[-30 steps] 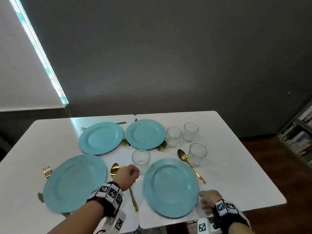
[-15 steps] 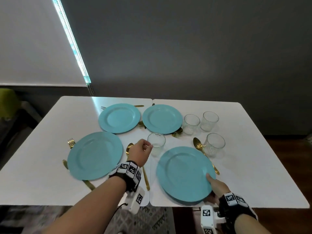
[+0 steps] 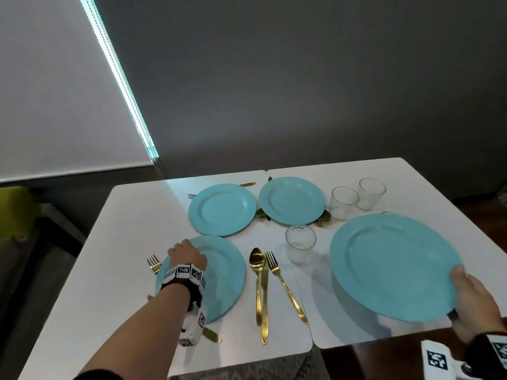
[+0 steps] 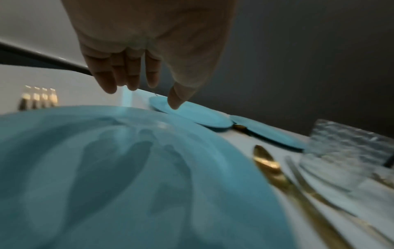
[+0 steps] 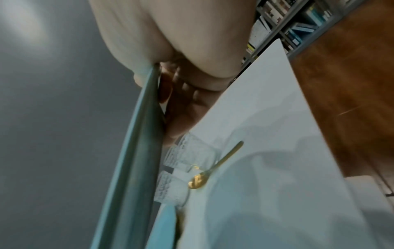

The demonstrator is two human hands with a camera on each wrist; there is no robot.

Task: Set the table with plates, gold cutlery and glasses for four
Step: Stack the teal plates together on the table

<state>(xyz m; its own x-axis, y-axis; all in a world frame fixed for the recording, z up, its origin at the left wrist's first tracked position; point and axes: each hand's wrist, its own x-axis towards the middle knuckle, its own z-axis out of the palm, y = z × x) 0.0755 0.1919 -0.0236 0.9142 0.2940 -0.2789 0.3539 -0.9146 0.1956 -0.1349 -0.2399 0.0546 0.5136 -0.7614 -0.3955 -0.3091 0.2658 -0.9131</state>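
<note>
Four teal plates are in the head view. My right hand (image 3: 472, 294) grips the near-right plate (image 3: 395, 264) by its rim and holds it tilted above the table. In the right wrist view the thumb lies on top of that plate (image 5: 132, 151) and the fingers (image 5: 187, 104) are under it. My left hand (image 3: 186, 252) hovers over the far-left rim of the near-left plate (image 3: 222, 278), fingers (image 4: 106, 80) straight and holding nothing. A gold spoon (image 3: 256, 260), knife (image 3: 264, 300) and fork (image 3: 279, 278) lie between the near plates. One glass (image 3: 300, 244) stands beyond them.
Two more teal plates (image 3: 222, 208) (image 3: 292, 200) lie at the back with gold cutlery tucked under their edges. Two glasses (image 3: 343, 201) (image 3: 371, 193) stand at the back right. A gold fork (image 3: 153, 263) lies left of the near-left plate. Another spoon (image 5: 213, 168) lies under the lifted plate.
My right hand has lifted the near-right plate off the table. My left hand left the cutlery beside the glass and moved left over the near-left plate.
</note>
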